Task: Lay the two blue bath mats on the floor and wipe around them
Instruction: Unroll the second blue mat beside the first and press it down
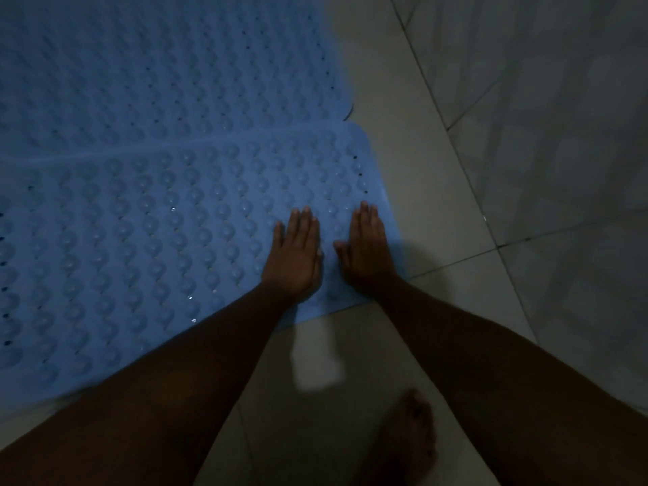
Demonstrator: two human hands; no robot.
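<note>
On the tile floor [438,205] lie two blue mats, side by side. The near mat [157,240] has its far edge on top of the far mat [157,71], so they touch. Both look flat, with rows of round bumps and small holes. The left hand [294,254] and the right hand [368,250] press flat on the near mat's right end, close to its corner. The fingers are straight and close together, so each hand's grip is wide and holds nothing. A bare foot [410,440] stands on the floor near the bottom. I think the laying is nearly done, just a last press down. The wiping is still left, and no cloth can be seen. The room is dim. No writing or brand shows on the mats.
</note>
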